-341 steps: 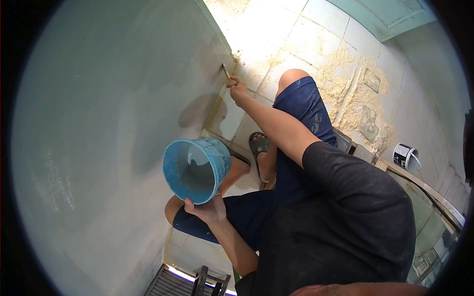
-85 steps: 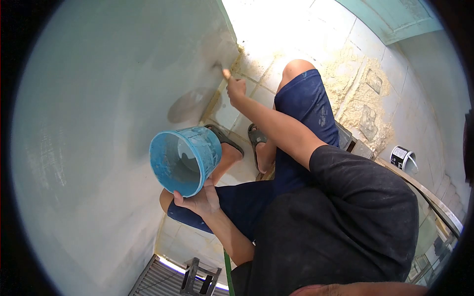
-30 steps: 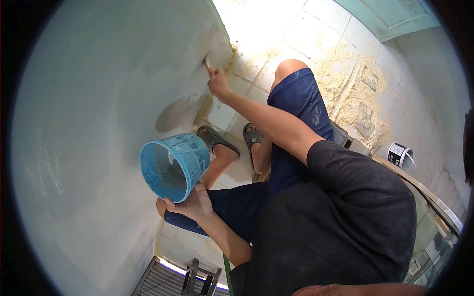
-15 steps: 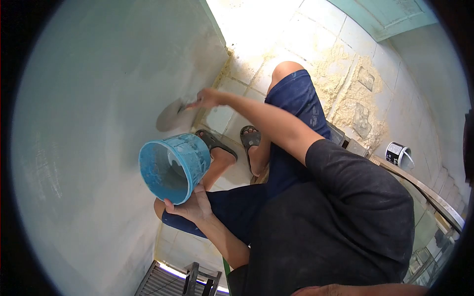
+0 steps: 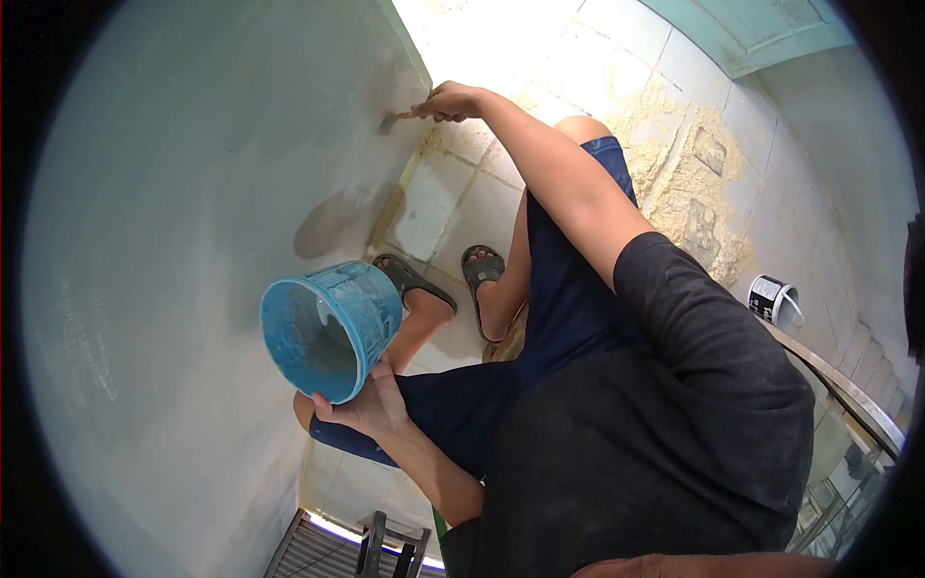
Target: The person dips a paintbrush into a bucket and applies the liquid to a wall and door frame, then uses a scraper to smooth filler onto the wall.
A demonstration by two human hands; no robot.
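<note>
My right hand (image 5: 451, 100) grips a small paintbrush (image 5: 395, 119) whose tip touches the pale grey-green wall (image 5: 193, 193) near its bottom edge. My left hand (image 5: 364, 405) holds a blue plastic bucket (image 5: 328, 326) from below, tilted so its open mouth faces me, with grey paint inside. I am squatting in blue shorts and sandals (image 5: 477, 279) right beside the wall.
The tiled floor (image 5: 540, 58) has patches of sandy mortar (image 5: 699, 183) to the right. A small white paint can (image 5: 774, 301) stands at the far right by a metal rail (image 5: 838, 385). A grate and a small dark stool (image 5: 385, 544) sit at the bottom.
My right hand has swung the brush from lower on the wall near the bucket up and to the right, higher along the wall's bottom edge. The bucket has shifted slightly left.
</note>
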